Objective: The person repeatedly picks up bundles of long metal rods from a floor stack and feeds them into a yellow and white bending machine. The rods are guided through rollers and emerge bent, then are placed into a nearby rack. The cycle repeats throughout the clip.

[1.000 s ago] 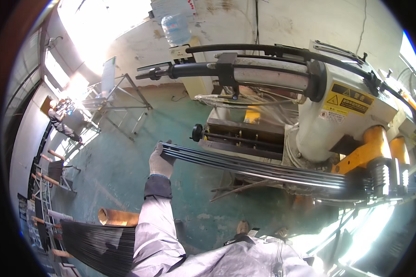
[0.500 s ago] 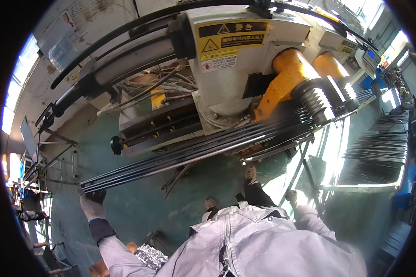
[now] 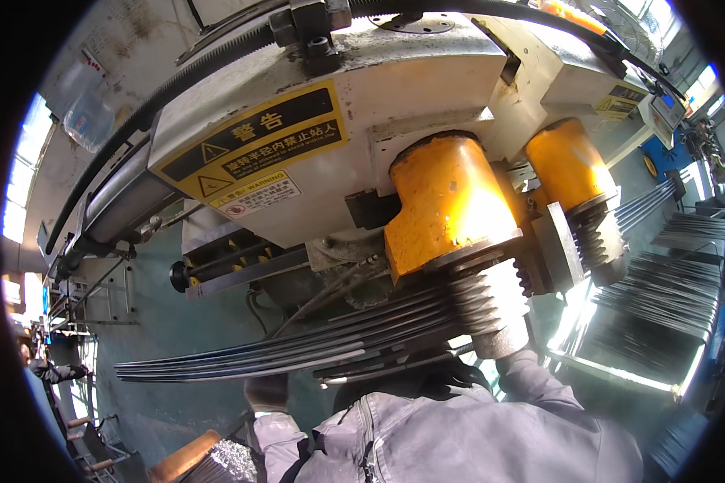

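Note:
A bundle of long thin metal rods (image 3: 298, 352) stretches from the left into the bending machine, below its orange cylinder (image 3: 451, 201) and ribbed metal roller (image 3: 487, 302). My left hand (image 3: 267, 392), in a dark-palmed glove, is up against the underside of the bundle, left of the machine; the rods and shadow hide its fingers. My right forearm (image 3: 536, 382) reaches up behind the roller's lower end, which hides the right hand.
A second orange cylinder (image 3: 568, 165) stands to the right. Beyond it, a rack (image 3: 612, 372) holds many bent rods. A big white machine head (image 3: 411, 88) with warning labels hangs over the work. Another person (image 3: 52, 372) is at the far left. An orange-brown tube (image 3: 187, 456) lies at lower left.
My view has moved closer to the machine, and I lean in. My left hand has gone from the rods' left end rightward along them. My right hand has passed behind the roller.

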A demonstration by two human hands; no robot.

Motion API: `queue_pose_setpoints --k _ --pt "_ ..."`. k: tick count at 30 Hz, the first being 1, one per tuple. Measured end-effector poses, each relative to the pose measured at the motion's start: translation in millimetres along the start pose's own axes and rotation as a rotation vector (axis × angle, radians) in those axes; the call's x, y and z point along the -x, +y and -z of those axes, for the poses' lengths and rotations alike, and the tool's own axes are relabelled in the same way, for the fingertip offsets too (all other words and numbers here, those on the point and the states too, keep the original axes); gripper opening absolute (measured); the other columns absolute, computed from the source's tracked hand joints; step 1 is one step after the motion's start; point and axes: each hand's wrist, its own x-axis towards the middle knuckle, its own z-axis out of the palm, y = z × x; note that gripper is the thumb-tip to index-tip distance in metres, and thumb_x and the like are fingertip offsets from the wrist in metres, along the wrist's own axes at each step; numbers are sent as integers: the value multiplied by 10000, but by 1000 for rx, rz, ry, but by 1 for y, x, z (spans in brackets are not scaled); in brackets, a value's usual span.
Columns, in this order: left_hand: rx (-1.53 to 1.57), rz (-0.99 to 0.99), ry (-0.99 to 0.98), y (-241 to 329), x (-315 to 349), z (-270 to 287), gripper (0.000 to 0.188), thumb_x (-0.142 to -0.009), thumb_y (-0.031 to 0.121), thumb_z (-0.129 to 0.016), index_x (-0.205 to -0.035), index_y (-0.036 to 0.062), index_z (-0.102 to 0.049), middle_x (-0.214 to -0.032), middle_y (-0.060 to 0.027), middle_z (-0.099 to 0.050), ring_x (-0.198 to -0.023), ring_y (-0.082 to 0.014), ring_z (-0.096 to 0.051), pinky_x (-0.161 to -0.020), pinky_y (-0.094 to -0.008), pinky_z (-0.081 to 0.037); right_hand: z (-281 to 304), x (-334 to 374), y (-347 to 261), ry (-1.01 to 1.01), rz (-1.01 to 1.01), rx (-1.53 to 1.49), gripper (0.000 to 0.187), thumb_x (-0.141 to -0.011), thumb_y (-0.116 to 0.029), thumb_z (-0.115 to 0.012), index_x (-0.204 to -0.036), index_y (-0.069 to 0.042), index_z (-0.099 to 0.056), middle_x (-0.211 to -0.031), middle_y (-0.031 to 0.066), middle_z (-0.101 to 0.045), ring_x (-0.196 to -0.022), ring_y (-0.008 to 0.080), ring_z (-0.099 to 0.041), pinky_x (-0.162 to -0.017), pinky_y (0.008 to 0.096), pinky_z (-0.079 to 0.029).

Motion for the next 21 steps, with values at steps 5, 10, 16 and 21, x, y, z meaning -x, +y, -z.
queue_pose_setpoints --k 5,10,16,21 --pt "-1905 -345 10 -54 9 -32 244 -990 254 -705 -1166 168 -850 -1157 -106 -831 -1132 -355 -780 -942 -471 -627 36 -51 15 -91 122 312 318 -1086 -207 -651 -1355 -84 -767 -1326 147 -804 -1275 310 -739 -1126 403 -552" --pt "-1522 -340 -62 -17 1 -67 294 -1061 298 -620 -1269 190 -798 -1252 -56 -798 -1135 -305 -765 -955 -438 -612 52 -16 -46 13 -13 -25 406 -1049 -374 -653 -1178 -35 -837 -1130 183 -847 -1099 374 -794 -976 457 -583" --pt "-58 -6 -85 14 11 -101 430 -1167 454 -449 -1349 130 -665 -1364 -68 -672 -1276 -311 -612 -1071 -531 -489 60 82 -128 148 -220 -269 470 -1036 -417 -721 -1166 18 -842 -1067 187 -849 -1055 296 -793 -965 414 -581" --pt "-225 76 -182 19 19 -119 378 -1101 491 -556 -1236 173 -709 -1258 -68 -682 -1240 -292 -639 -1023 -596 -519 83 118 -209 561 53 -348 348 -1068 -289 -742 -1189 23 -838 -1063 136 -851 -1007 203 -772 -918 372 -591"
